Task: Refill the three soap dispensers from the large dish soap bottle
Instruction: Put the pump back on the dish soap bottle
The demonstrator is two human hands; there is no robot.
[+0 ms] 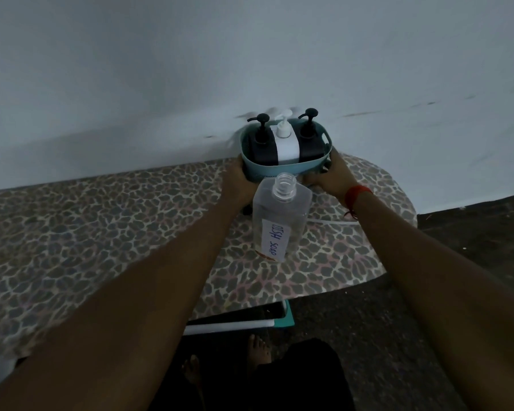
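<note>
Head view looks down on two bare arms that reach out to a blue basket [251, 169] at the far edge of the desk [101, 221], right by the wall [190, 69]. The left hand [240, 180] holds the left side of the basket and the right hand [330, 175] holds the right side, so both are clamped on it, most likely to pull it closer or keep it from sliding. Three pump bottles stand up in it in a row: a black dispenser [260, 143], a white dispenser [285, 145] and another black dispenser [309, 139]. All have their pump tops on, so I think no filling has begun. The big clear dish soap bottle [279, 221] stands on the desk just in front of the basket, between the two arms, with its cap off. It could get knocked over and spill if the basket comes straight back. A thin white tube [333, 222] lies on the desk by the right wrist, which has a red thread [358, 191] on it.
</note>
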